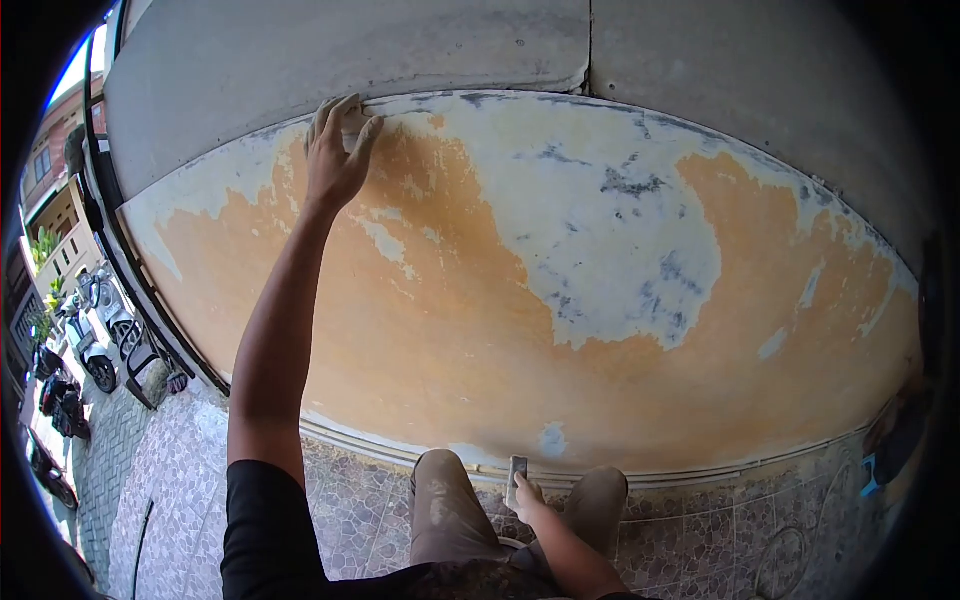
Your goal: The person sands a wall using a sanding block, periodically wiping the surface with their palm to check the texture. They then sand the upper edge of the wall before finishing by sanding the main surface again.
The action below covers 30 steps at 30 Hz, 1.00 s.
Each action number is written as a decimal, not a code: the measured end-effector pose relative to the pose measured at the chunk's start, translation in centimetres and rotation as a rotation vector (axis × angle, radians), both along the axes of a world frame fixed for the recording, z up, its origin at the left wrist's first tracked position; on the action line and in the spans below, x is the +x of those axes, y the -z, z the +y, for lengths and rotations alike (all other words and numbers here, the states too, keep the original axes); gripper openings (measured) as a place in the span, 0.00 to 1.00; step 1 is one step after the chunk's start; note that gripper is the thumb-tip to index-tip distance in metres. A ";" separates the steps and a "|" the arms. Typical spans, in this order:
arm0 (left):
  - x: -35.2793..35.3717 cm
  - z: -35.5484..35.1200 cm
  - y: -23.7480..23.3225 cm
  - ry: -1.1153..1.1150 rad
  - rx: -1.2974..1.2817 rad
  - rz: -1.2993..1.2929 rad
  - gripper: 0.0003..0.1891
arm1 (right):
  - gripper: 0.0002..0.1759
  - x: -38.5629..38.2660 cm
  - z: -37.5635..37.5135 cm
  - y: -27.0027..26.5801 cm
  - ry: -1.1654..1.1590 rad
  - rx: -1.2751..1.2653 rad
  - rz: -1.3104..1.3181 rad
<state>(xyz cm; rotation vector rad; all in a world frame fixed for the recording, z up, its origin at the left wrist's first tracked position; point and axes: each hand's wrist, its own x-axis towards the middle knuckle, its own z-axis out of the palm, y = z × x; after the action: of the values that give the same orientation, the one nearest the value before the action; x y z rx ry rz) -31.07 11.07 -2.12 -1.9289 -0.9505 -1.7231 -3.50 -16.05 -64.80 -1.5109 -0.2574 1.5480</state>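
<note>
Left hand point(338, 155) high against patchy wall point(400, 330), near its top edge; cannot tell whether fingers grip anything. Right hand point(527, 498) low, fingers clamped on block point(517, 470).

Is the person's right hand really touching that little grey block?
Touching. The head view shows the right hand curled around the lower part of the little grey block, with no gap between them.
</note>
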 end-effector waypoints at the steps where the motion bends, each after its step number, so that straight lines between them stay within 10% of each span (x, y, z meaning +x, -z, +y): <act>1: -0.5 0.1 -0.1 -0.027 0.022 0.047 0.30 | 0.29 -1.2 -1.8 -0.6 -0.096 -0.100 -0.301; 4: -0.1 1.3 -0.4 -0.027 0.142 0.063 0.23 | 0.47 -4.4 -5.2 10.2 -0.524 -0.317 -1.071; 8: 1.6 1.9 -0.7 -0.042 0.230 -0.077 0.15 | 0.48 -2.2 -4.2 0.6 -1.054 -0.301 -0.604; 20: 2.8 2.0 -1.7 -0.040 0.199 -0.232 0.16 | 0.48 0.7 16.4 -5.6 -0.925 -0.116 -0.750; 30: 2.7 3.4 -1.1 -0.052 0.326 -0.222 0.15 | 0.48 -11.1 6.2 5.1 -0.912 -0.049 -0.581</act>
<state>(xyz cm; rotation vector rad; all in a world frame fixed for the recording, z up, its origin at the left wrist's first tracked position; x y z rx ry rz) -28.36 14.51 -0.99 -1.5201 -0.7283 -1.9518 -14.56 -9.87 -69.90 -1.9932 -1.4053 1.7144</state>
